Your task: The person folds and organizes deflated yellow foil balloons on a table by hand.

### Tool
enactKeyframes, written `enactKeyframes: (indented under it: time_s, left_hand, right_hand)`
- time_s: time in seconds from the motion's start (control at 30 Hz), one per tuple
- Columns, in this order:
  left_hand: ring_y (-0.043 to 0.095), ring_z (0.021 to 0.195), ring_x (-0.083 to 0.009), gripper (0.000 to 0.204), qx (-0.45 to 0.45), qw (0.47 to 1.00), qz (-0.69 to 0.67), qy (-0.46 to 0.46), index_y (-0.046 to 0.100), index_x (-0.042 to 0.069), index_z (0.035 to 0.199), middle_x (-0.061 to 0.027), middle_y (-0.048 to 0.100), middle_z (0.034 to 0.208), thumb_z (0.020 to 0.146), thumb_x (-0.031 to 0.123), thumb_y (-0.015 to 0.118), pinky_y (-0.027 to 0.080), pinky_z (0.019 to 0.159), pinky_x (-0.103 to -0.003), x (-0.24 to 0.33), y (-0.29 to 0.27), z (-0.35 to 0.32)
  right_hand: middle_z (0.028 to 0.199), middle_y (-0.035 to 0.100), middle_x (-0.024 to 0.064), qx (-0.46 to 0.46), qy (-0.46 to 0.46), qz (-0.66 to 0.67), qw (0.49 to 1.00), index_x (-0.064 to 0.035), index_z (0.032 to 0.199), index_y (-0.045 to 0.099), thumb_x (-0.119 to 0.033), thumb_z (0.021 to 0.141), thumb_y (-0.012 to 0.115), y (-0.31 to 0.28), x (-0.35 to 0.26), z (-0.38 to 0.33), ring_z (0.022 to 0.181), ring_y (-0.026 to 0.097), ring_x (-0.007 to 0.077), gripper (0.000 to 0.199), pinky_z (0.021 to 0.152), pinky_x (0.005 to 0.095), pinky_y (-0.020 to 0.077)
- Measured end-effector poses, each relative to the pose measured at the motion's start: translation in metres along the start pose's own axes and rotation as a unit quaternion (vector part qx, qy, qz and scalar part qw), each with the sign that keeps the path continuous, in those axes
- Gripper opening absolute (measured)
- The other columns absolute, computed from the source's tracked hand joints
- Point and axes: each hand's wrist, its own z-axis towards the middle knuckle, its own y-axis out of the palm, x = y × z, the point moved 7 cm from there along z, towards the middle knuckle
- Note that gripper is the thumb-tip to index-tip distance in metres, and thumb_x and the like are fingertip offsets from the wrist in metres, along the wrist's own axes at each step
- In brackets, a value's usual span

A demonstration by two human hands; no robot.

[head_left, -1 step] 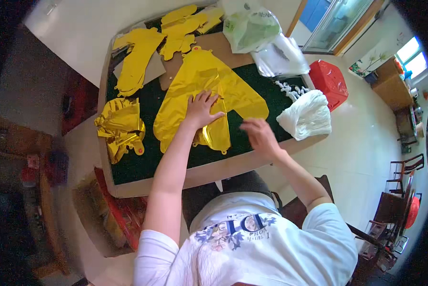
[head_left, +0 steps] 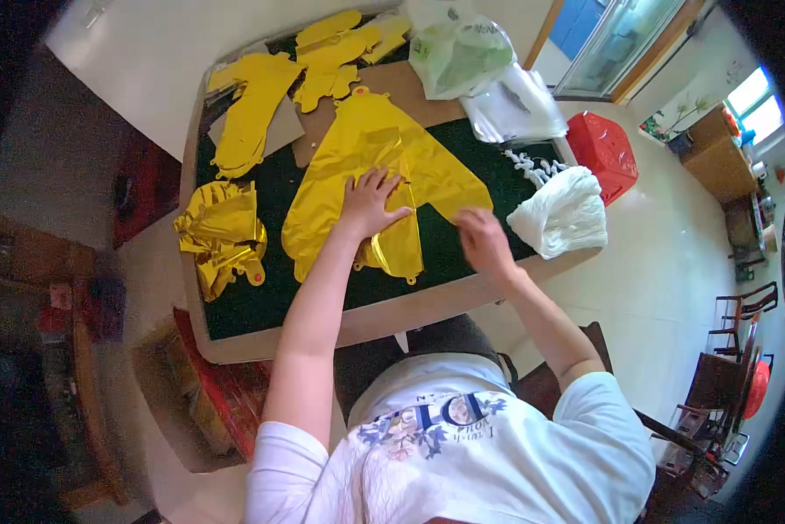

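A large gold foil balloon (head_left: 331, 188) lies flat and uninflated in front of me, part of it folded over near the middle. My left hand (head_left: 373, 205) is open, with its fingers spread flat on the foil beside the fold. At the balloon's lower right lobe, my right hand (head_left: 484, 237) has its fingers drawn together on the edge; the fingertips are slightly blurred. Left of the balloon sits a crumpled gold foil piece (head_left: 222, 236). More flat gold foil balloons (head_left: 257, 105) are stacked at the far left.
The table (head_left: 270, 310) has a dark green top and a pale raised rim. Plastic bags (head_left: 458, 52) lie at its far right, near clear packaging (head_left: 515, 105). A white bundle (head_left: 563, 212) rests on the right rim. Beyond stands a red stool (head_left: 600, 153).
My right hand has shifted slightly right, and its fingers have come onto the edge of the balloon's right lobe. My left hand stays in place.
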Motion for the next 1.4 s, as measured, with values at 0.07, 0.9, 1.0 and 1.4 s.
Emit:
enactKeyframes:
  time_s: [0.07,0.9,1.0,1.4]
  left_hand:
    - [0.029,0.133,-0.0265,0.072,0.01,1.0,-0.001,0.003,0.04,0.023,0.136,-0.0093,0.033,0.143,0.077,0.063,0.054,0.017,0.108,-0.053,0.0,0.005,-0.002]
    - [0.024,0.135,-0.0258,0.073,0.041,0.997,-0.059,0.001,0.04,0.02,0.136,-0.0082,0.03,0.146,0.078,0.063,0.053,0.012,0.109,-0.054,-0.009,0.003,-0.014]
    - [0.023,0.136,-0.0244,0.076,0.016,1.0,-0.007,0.015,0.037,0.018,0.139,-0.0073,0.031,0.145,0.077,0.056,0.058,0.012,0.11,-0.052,-0.003,-0.002,-0.015]
    - [0.022,0.136,-0.0246,0.073,-0.024,0.999,-0.024,0.005,0.038,0.021,0.138,-0.0092,0.028,0.147,0.075,0.048,0.062,0.013,0.11,-0.05,-0.001,-0.006,-0.02]
  right_hand:
    - [0.102,0.057,0.0146,0.063,0.057,-0.088,0.993,-0.0048,0.107,0.056,-0.012,0.08,0.06,-0.009,0.029,0.016,0.099,0.052,0.0339,0.028,0.082,0.0398,0.0463]
    - [0.078,0.06,0.0109,-0.007,0.18,0.002,0.984,-0.0024,0.078,0.057,-0.016,0.08,0.065,0.008,0.02,0.077,0.074,0.057,0.0211,0.015,0.066,0.0324,0.0459]
    - [0.082,0.062,0.0044,-0.151,0.157,0.252,0.943,-0.0013,0.088,0.058,-0.016,0.09,0.059,0.036,0.009,0.093,0.077,0.055,0.0087,0.014,0.067,0.0232,0.0445]
    - [0.122,0.054,0.0185,0.107,0.082,-0.026,0.991,-0.0026,0.12,0.053,-0.006,0.087,0.046,0.083,0.072,0.118,0.112,0.05,0.0359,0.033,0.098,0.0429,0.0365]
